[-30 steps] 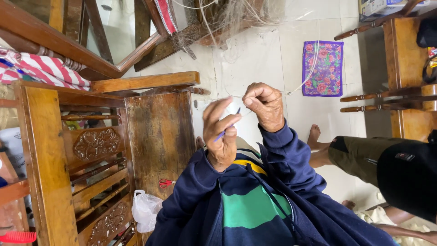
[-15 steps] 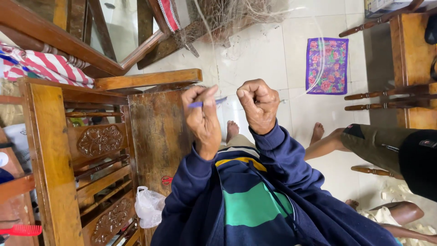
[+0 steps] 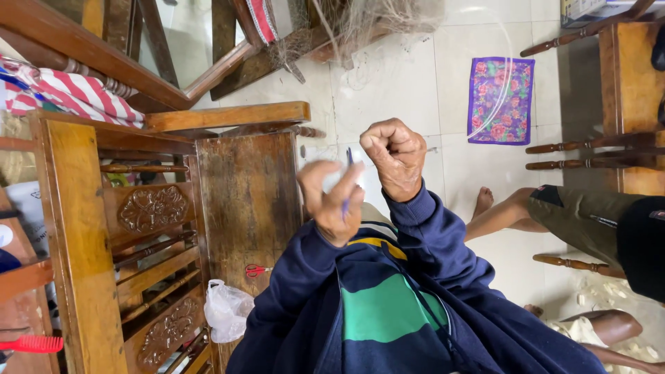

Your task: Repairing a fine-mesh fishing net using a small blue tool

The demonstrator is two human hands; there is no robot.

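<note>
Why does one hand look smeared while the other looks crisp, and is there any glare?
In the head view, the left hand and the thin blue tool it holds are motion-blurred; the right hand, a closed fist, is sharp. Lighting is soft and even, with mild sheen on the pale floor tiles and only faint shadows.

A thin blue-purple tool (image 3: 346, 181), like a netting needle, stood nearly upright, pinched in the blurred left hand (image 3: 334, 204), just beside the right fist (image 3: 396, 154).
</note>
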